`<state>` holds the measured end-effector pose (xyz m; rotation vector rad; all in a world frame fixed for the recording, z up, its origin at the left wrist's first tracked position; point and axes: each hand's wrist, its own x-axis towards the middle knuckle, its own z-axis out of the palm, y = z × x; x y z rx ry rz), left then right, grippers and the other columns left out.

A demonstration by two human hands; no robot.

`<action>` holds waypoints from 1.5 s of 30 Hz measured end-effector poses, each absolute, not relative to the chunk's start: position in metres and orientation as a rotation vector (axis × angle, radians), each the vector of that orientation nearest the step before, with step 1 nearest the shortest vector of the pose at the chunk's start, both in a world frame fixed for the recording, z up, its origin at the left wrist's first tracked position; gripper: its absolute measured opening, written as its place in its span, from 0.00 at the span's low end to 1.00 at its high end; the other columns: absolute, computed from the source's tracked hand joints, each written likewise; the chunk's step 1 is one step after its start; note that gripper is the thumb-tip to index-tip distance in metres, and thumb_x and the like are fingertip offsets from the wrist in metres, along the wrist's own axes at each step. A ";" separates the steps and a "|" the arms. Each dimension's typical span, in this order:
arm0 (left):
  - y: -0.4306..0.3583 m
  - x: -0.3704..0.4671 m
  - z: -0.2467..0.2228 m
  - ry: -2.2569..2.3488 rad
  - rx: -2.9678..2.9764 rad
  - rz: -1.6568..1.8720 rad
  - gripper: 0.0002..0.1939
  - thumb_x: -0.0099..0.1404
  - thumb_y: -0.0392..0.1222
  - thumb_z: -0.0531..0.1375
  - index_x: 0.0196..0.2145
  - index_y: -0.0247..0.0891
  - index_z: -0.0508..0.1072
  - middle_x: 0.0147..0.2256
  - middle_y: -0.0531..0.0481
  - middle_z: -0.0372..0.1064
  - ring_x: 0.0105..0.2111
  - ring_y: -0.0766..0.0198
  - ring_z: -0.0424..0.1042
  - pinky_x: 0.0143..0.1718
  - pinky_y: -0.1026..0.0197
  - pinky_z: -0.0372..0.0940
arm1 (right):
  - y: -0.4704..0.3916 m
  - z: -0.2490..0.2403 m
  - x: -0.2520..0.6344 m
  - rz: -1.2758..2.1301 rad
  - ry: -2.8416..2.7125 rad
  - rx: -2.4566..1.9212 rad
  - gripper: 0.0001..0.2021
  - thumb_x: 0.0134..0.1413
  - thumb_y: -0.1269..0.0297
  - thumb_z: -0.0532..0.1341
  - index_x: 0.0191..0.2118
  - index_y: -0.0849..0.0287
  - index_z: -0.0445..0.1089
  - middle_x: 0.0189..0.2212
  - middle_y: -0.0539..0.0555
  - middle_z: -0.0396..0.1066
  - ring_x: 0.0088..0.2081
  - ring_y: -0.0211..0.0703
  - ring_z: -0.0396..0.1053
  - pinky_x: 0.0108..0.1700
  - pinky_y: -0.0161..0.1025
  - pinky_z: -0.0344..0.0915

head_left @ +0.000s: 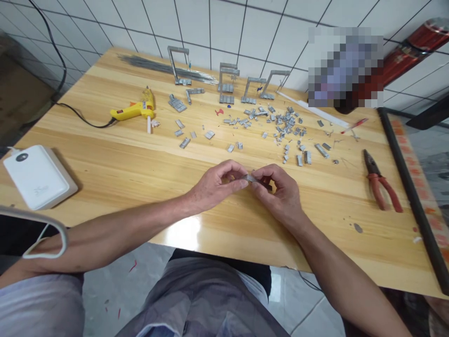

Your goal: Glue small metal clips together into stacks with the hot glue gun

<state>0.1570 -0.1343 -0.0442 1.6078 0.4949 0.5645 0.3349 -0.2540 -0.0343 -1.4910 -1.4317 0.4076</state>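
Observation:
Between both hands, just above the front middle of the wooden table (136,175), is a small grey strip (250,178). My left hand (224,182) pinches its left end with thumb and fingers. At the other end, my right hand (278,189) grips it, and a darker part of the piece shows under those fingers. My fingers cover much of the strip, so its full shape is hidden. Beyond my hands lie scattered small grey pieces (288,122), some flat and some bent. Several upright grey frames (171,65) on slab bases stand along the back.
A yellow glue gun (131,111) lies at the left, its cord trailing. Nearer stands a white power bank (39,177). Thin grey rods (150,64) lie at the back. Red-handled pliers (380,182), a red pen (354,125) and a black-edged panel (412,196) are on the right.

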 end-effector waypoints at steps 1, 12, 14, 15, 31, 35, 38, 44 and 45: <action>-0.134 0.157 -0.045 0.495 1.604 0.562 0.12 0.68 0.48 0.69 0.43 0.39 0.79 0.38 0.51 0.76 0.34 0.65 0.68 0.37 0.61 0.62 | -0.254 -0.034 0.335 0.405 -1.432 -1.487 0.06 0.61 0.70 0.67 0.41 0.52 0.76 0.34 0.49 0.76 0.32 0.38 0.69 0.34 0.39 0.65; -0.135 0.156 -0.049 0.449 1.583 0.535 0.12 0.69 0.48 0.69 0.44 0.39 0.78 0.39 0.50 0.76 0.36 0.65 0.69 0.39 0.61 0.61 | -0.252 -0.034 0.334 0.373 -1.491 -1.432 0.07 0.61 0.72 0.68 0.41 0.52 0.75 0.34 0.49 0.74 0.33 0.39 0.69 0.34 0.39 0.66; -0.135 0.156 -0.049 0.439 1.590 0.537 0.11 0.69 0.47 0.69 0.44 0.39 0.78 0.40 0.50 0.76 0.37 0.65 0.70 0.39 0.61 0.61 | -0.252 -0.034 0.334 0.372 -1.496 -1.436 0.07 0.60 0.73 0.67 0.40 0.52 0.75 0.34 0.49 0.74 0.33 0.39 0.69 0.34 0.39 0.66; -0.135 0.156 -0.049 0.438 1.592 0.535 0.11 0.69 0.47 0.69 0.44 0.39 0.78 0.39 0.50 0.76 0.37 0.65 0.70 0.39 0.61 0.61 | -0.252 -0.035 0.335 0.370 -1.503 -1.436 0.07 0.60 0.73 0.67 0.40 0.52 0.75 0.34 0.49 0.74 0.33 0.39 0.69 0.34 0.39 0.66; -0.137 0.155 -0.043 0.447 1.660 0.570 0.11 0.69 0.49 0.69 0.42 0.39 0.78 0.39 0.49 0.76 0.39 0.62 0.72 0.41 0.60 0.63 | -0.252 -0.031 0.333 0.349 -1.515 -1.466 0.03 0.61 0.69 0.66 0.38 0.53 0.75 0.33 0.51 0.75 0.32 0.40 0.70 0.34 0.41 0.69; -0.137 0.155 -0.043 0.470 1.673 0.556 0.10 0.69 0.48 0.69 0.42 0.39 0.78 0.38 0.49 0.76 0.36 0.64 0.70 0.39 0.60 0.62 | -0.252 -0.031 0.333 0.353 -1.509 -1.461 0.03 0.61 0.69 0.67 0.37 0.53 0.75 0.33 0.51 0.75 0.32 0.40 0.70 0.34 0.40 0.69; -0.137 0.154 -0.043 0.473 1.669 0.551 0.11 0.69 0.48 0.69 0.42 0.39 0.78 0.38 0.49 0.75 0.35 0.64 0.69 0.38 0.61 0.61 | -0.252 -0.031 0.332 0.351 -1.506 -1.463 0.03 0.61 0.69 0.67 0.38 0.53 0.75 0.32 0.50 0.75 0.32 0.40 0.70 0.33 0.40 0.68; -0.137 0.154 -0.043 0.478 1.674 0.543 0.11 0.69 0.48 0.69 0.42 0.38 0.79 0.38 0.50 0.74 0.35 0.65 0.68 0.39 0.60 0.61 | -0.252 -0.031 0.333 0.338 -1.520 -1.448 0.05 0.60 0.72 0.67 0.38 0.53 0.75 0.32 0.50 0.75 0.32 0.39 0.70 0.34 0.39 0.68; -0.137 0.154 -0.043 0.482 1.680 0.542 0.11 0.69 0.49 0.69 0.42 0.39 0.79 0.37 0.50 0.74 0.35 0.64 0.68 0.38 0.60 0.61 | -0.252 -0.032 0.333 0.341 -1.518 -1.451 0.05 0.60 0.71 0.67 0.38 0.53 0.75 0.32 0.50 0.75 0.32 0.40 0.70 0.34 0.39 0.68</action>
